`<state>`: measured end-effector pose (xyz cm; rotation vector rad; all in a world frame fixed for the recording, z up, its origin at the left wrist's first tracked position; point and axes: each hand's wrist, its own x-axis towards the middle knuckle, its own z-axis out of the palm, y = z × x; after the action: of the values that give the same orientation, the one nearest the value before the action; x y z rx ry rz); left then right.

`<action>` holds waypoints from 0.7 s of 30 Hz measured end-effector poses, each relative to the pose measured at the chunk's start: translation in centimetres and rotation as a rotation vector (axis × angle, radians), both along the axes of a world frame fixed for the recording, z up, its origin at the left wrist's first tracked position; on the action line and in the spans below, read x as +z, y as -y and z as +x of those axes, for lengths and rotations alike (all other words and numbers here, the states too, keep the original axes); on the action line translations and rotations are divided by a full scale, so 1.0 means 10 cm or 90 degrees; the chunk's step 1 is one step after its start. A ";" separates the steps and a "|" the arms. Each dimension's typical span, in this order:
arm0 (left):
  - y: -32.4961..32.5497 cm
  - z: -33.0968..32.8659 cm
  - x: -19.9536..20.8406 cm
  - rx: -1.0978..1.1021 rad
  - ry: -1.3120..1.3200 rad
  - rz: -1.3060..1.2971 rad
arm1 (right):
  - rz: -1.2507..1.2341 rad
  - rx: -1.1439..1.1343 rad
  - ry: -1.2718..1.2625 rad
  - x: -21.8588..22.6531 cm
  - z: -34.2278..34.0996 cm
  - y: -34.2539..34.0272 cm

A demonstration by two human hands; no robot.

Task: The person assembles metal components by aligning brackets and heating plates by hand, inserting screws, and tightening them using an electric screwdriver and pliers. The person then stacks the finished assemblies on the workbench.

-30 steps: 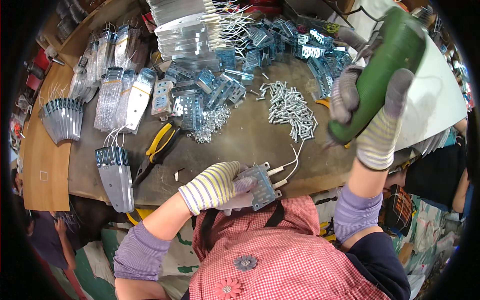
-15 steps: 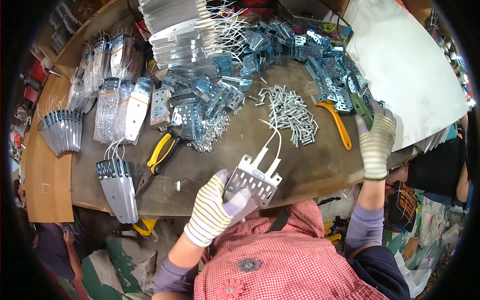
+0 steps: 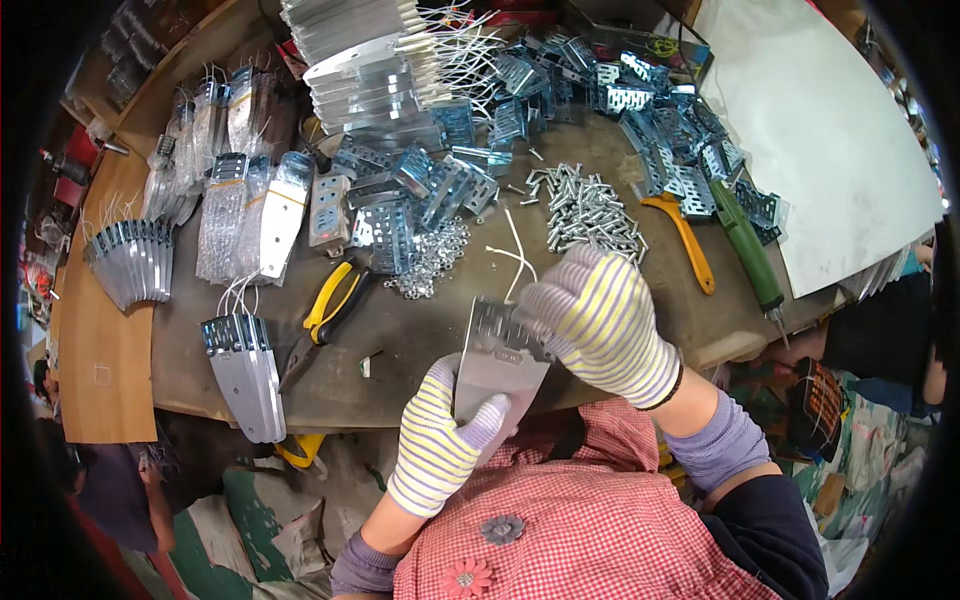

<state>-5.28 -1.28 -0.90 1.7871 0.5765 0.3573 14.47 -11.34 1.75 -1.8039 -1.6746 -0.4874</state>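
Note:
My left hand point(image 3: 440, 438), in a striped knit glove, grips a flat grey metal plate point(image 3: 503, 385) in front of my apron. A slotted band runs along the plate's upper end, and white wires point(image 3: 516, 262) stick out beyond it. My right hand point(image 3: 608, 325), gloved alike, is closed at the plate's upper right corner; its fingertips are partly hidden and slightly blurred. Just beyond that hand lies a heap of screws point(image 3: 590, 215). A green electric screwdriver point(image 3: 745, 245) rests on the table at the right, its bit pointing toward me.
Yellow-black pliers point(image 3: 328, 310) and a fan of finished plates point(image 3: 245, 385) lie at the left. Small nuts point(image 3: 432, 258) and blue-filmed brackets point(image 3: 450, 190) sit mid-table. An orange-handled tool point(image 3: 685, 245) lies beside the screws. Stacked plates point(image 3: 360, 80) rise at the back.
My right hand has let go of the green screwdriver and come left to the plate. The plate has turned, so its slotted band now sits at the far end, above the round mark.

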 end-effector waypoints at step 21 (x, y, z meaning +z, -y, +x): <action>0.02 -0.07 0.11 0.083 0.045 -0.692 | -0.228 -0.041 0.046 -0.18 0.76 -0.02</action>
<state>-5.96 -1.45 0.22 0.6923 0.6594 0.1334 22.03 -11.12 -0.05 -2.1217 -1.8483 -0.2959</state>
